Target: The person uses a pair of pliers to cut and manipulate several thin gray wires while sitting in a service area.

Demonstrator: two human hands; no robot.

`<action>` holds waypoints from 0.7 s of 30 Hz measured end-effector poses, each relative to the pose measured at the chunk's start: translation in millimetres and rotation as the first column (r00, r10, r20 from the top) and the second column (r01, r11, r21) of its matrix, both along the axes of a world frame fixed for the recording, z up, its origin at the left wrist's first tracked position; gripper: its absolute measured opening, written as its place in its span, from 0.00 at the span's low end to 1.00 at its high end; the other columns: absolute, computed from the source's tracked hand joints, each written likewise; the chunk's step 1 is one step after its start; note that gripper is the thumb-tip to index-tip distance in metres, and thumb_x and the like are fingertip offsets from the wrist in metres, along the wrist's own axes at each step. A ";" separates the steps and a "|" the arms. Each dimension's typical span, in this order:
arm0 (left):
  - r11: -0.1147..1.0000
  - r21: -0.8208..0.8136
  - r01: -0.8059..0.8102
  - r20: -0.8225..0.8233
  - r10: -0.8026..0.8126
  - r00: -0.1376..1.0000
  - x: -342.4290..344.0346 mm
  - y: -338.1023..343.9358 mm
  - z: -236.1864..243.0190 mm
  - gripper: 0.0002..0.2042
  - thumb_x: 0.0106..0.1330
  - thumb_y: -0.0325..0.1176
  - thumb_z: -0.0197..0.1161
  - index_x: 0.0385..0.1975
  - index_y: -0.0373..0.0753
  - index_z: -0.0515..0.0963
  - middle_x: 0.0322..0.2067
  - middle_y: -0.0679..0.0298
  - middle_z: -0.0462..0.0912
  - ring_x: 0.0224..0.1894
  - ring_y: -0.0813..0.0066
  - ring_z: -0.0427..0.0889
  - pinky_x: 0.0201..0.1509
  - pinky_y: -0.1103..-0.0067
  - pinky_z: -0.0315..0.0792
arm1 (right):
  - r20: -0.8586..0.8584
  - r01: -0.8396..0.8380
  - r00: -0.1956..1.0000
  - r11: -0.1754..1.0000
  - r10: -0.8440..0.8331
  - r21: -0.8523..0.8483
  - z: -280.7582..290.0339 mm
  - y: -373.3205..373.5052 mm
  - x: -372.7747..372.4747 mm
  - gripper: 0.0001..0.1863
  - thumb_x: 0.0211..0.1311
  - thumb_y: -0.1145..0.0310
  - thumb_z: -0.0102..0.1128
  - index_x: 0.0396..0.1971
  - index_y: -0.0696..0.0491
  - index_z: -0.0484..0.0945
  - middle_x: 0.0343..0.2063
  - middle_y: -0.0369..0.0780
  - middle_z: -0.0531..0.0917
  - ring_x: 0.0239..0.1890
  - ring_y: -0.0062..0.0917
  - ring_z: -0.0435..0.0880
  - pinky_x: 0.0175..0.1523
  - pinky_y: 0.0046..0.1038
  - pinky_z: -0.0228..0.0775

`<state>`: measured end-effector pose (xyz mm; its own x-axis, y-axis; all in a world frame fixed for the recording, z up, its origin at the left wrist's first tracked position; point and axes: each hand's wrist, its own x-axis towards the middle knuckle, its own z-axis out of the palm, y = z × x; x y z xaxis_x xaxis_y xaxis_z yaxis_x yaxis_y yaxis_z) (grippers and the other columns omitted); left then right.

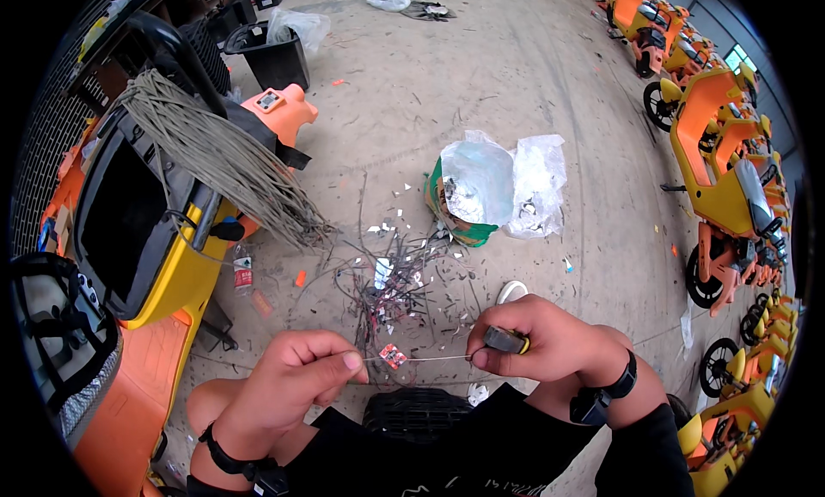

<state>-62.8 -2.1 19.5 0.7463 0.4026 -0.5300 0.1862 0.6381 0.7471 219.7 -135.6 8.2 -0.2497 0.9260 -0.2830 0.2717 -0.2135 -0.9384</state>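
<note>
A thin pale wire (pixel 412 359) is stretched level between my hands, low in the middle of the head view. My left hand (pixel 301 372) pinches its left end between thumb and finger. My right hand (pixel 541 342) is closed on a black-and-yellow hand tool (pixel 507 340), with the wire's other end at my thumb. Beneath the wire, dark wire scraps (pixel 387 299) and white bits litter the floor. A large bundle of grey cables (pixel 215 162) hangs over a yellow scooter (pixel 185 265) to my left.
An open green sack (pixel 477 188) with plastic liner lies ahead on the concrete floor (pixel 361 110). A black bin (pixel 268 54) stands at back left. Rows of orange-and-yellow scooters (pixel 722 179) line the right. A black mesh bag (pixel 51 342) is at far left.
</note>
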 end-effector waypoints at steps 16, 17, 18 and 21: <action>0.994 0.036 -0.099 0.026 0.098 0.995 -3.8 -1.2 3.0 0.09 0.69 0.29 0.59 0.31 0.29 0.78 0.15 0.71 0.67 0.15 0.87 0.59 0.20 0.85 0.53 | -0.092 0.130 0.987 0.991 -0.130 -0.002 -2.5 -3.8 -8.8 0.06 0.53 0.77 0.58 0.32 0.60 0.78 0.25 0.37 0.83 0.29 0.16 0.79 0.36 0.22 0.72; 0.994 0.024 -0.109 0.039 0.108 0.993 -5.2 -0.8 3.9 0.09 0.69 0.29 0.59 0.31 0.29 0.78 0.14 0.71 0.67 0.15 0.87 0.59 0.20 0.85 0.53 | -0.096 0.133 0.986 0.991 -0.133 -0.005 -3.0 -3.7 -8.7 0.06 0.53 0.77 0.58 0.32 0.60 0.78 0.25 0.37 0.83 0.29 0.16 0.79 0.36 0.21 0.72; 0.993 0.011 -0.116 0.054 0.116 0.992 -6.3 0.4 4.5 0.09 0.69 0.28 0.58 0.30 0.29 0.78 0.14 0.71 0.67 0.15 0.87 0.59 0.19 0.85 0.52 | -0.097 0.139 0.985 0.990 -0.139 -0.007 -3.0 -4.3 -7.8 0.06 0.53 0.78 0.58 0.32 0.60 0.78 0.25 0.37 0.82 0.29 0.16 0.79 0.36 0.21 0.72; 0.988 0.021 -0.153 0.059 0.151 0.987 -6.4 0.7 6.3 0.09 0.69 0.28 0.58 0.30 0.29 0.77 0.13 0.70 0.66 0.14 0.86 0.58 0.18 0.84 0.52 | -0.104 0.162 0.981 0.987 -0.163 -0.018 -2.4 -5.1 -3.6 0.06 0.53 0.79 0.58 0.33 0.60 0.78 0.25 0.36 0.82 0.29 0.16 0.79 0.36 0.21 0.72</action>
